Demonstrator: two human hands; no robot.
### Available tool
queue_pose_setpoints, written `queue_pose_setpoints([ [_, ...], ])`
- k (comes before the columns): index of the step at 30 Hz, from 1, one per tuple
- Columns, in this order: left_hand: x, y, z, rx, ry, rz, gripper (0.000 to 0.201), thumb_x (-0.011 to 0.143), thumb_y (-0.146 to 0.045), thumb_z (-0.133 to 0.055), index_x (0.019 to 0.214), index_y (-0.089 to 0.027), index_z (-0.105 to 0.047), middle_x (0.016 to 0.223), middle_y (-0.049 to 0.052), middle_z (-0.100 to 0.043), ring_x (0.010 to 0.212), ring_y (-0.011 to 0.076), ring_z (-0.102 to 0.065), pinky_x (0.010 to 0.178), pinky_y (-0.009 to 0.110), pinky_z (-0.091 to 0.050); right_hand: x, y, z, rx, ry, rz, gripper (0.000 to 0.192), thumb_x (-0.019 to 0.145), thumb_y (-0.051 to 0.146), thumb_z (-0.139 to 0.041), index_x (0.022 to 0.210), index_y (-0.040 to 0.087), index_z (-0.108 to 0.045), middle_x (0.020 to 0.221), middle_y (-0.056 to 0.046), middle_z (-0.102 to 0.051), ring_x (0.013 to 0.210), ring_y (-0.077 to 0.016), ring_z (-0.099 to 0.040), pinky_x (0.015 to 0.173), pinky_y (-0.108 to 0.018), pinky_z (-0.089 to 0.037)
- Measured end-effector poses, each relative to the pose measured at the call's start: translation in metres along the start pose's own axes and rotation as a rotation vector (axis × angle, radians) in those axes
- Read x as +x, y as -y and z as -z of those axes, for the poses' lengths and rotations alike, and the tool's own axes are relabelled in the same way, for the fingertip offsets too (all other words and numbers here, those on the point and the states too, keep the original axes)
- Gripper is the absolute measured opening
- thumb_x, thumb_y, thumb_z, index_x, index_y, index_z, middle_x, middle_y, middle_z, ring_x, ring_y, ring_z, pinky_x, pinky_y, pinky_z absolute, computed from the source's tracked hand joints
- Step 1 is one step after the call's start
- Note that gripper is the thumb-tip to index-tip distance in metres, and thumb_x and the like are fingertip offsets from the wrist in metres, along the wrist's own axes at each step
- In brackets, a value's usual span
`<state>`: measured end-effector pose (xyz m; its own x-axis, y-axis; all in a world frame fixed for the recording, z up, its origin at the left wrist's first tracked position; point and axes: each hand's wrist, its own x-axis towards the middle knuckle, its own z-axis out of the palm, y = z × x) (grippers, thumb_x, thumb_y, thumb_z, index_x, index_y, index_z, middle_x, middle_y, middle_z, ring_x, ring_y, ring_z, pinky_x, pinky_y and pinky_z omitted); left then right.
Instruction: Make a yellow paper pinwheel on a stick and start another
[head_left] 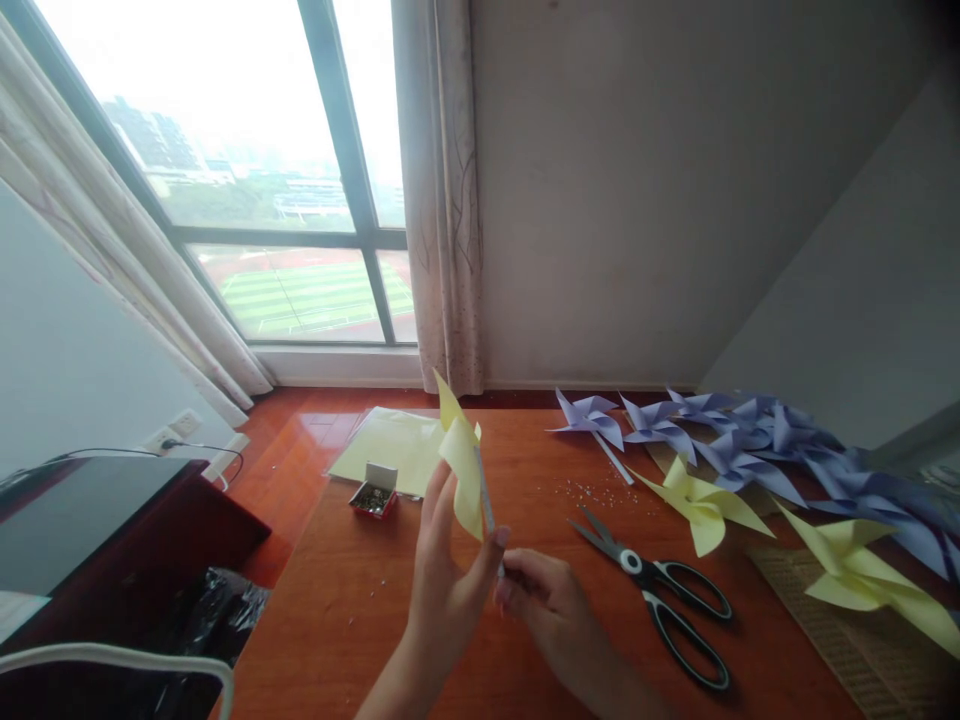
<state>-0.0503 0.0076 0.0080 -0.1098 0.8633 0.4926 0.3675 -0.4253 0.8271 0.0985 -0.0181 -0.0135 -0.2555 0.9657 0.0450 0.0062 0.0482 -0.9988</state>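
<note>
Standing upright above the orange table (360,600), a yellow paper pinwheel (461,460) is pinched by the left hand (442,580), while the right hand (547,600) pinches its thin stick (487,505) from below. Black scissors (660,595) lie just to the right, a small box of pins (375,492) to the left, and finished purple pinwheels (750,440) are farther right.

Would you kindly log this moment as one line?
left hand: holds yellow pinwheel | right hand: pinches its stick | scissors: on table

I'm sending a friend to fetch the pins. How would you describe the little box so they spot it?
On the orange wooden table, look left of the raised left hand. The small open box sits against the pale yellow sheets; it alone is red-sided, with a white flap.
</note>
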Motion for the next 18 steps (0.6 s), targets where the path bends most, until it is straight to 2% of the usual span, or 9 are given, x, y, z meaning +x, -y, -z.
queue_pose_setpoints([
  [2, 0.002, -0.004, 0.002, 0.037, 0.045, -0.043, 0.061, 0.094, -0.032, -0.064, 0.151, -0.028, -0.043, 0.16, 0.014, -0.038, 0.15, 0.033, -0.033, 0.12, 0.052, -0.031, -0.002, -0.003, 0.007, 0.044, -0.01, -0.027, 0.034, 0.09, 0.05, -0.065, 0.091, 0.017, -0.074, 0.076, -0.002, -0.064, 0.072, -0.0172, -0.058, 0.068, -0.028, -0.045],
  [4, 0.002, -0.01, 0.004, 0.05, 0.08, -0.073, 0.063, 0.095, -0.032, -0.062, 0.154, -0.031, -0.038, 0.165, 0.012, -0.03, 0.153, 0.0324, -0.028, 0.122, 0.053, -0.028, -0.006, -0.006, 0.014, 0.071, -0.021, -0.061, 0.036, 0.089, 0.052, -0.066, 0.094, 0.018, -0.074, 0.075, -0.002, -0.065, 0.07, -0.0176, -0.059, 0.068, -0.028, -0.046],
  [10, -0.002, -0.013, 0.005, 0.082, 0.146, -0.125, 0.062, 0.098, -0.031, -0.055, 0.157, -0.032, -0.034, 0.167, 0.011, -0.027, 0.155, 0.0332, -0.022, 0.123, 0.055, -0.024, -0.02, -0.012, 0.023, 0.144, -0.002, -0.134, 0.037, 0.087, 0.055, -0.068, 0.093, 0.019, -0.074, 0.074, -0.002, -0.066, 0.069, -0.0172, -0.058, 0.067, -0.028, -0.046],
  [18, -0.004, -0.003, 0.005, 0.145, 0.145, -0.191, 0.058, 0.098, -0.03, -0.053, 0.154, -0.035, -0.039, 0.169, 0.009, -0.02, 0.155, 0.0357, -0.023, 0.121, 0.058, -0.029, -0.019, -0.028, 0.022, 0.159, 0.038, -0.105, 0.047, 0.084, 0.063, -0.067, 0.091, 0.017, -0.074, 0.072, -0.003, -0.065, 0.064, -0.0157, -0.057, 0.062, -0.027, -0.044],
])
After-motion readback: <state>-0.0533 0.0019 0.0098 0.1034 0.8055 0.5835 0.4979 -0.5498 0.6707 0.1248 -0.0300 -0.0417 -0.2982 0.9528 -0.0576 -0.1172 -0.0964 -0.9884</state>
